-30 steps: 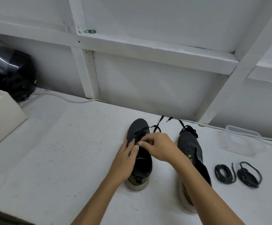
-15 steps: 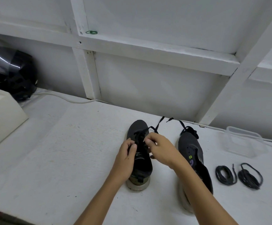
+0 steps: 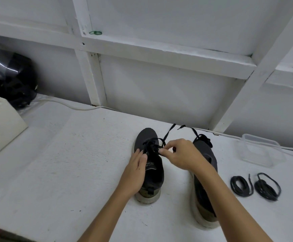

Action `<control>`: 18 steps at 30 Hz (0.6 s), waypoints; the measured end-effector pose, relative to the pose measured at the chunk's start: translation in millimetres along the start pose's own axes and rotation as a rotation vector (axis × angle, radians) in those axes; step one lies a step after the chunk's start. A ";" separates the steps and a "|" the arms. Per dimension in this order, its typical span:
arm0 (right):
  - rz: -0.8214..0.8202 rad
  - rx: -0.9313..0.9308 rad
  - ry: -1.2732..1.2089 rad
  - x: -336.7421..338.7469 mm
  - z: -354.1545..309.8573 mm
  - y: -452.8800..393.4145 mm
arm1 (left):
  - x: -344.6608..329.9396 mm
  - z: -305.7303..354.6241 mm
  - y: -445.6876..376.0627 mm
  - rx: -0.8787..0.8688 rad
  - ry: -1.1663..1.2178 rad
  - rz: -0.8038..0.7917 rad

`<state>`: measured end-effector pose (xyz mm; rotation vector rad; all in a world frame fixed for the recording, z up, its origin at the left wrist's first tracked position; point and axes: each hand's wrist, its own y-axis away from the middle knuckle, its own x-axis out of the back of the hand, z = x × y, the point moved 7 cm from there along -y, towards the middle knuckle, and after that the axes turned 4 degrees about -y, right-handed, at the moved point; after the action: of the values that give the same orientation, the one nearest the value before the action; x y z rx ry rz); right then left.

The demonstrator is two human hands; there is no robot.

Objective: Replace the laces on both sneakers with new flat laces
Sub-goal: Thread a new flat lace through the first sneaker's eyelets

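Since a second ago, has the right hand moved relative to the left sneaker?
Yes. The right hand has shifted rightward off the left sneaker, toward the right sneaker, pinching the lace and drawing it out sideways.

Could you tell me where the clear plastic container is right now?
The clear plastic container sits far right on the table, behind the two coiled laces.

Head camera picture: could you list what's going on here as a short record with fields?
surface: white table
left shoe: toe away, steadied by left hand
right hand: pinches lace of left shoe
right shoe: beside it, partly behind forearm
spare laces: two black coils, right of shoes
clear tub: behind coils
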<state>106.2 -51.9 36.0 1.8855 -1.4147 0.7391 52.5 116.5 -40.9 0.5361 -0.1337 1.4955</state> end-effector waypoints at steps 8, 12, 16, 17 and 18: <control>0.016 0.207 -0.478 27.6 -38.5 9.5 | -0.8 -0.8 0.9 0.027 -0.006 -0.001; 0.131 0.082 -1.231 46.7 -26.8 0.8 | -0.3 -2.1 2.8 0.042 0.038 -0.003; 0.060 -0.166 -0.783 14.0 -15.7 0.7 | 1.1 0.4 2.1 0.031 0.042 0.006; 0.065 -0.142 -0.540 10.1 -13.1 2.2 | 0.9 0.7 1.8 0.029 0.036 0.004; 0.040 -0.093 -0.311 6.0 -12.7 3.1 | 1.0 0.5 1.6 0.031 0.034 0.004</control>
<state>104.2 -46.2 49.0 1.9649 -1.6499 0.4004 51.1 117.2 -39.6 0.5354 -0.0856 1.5121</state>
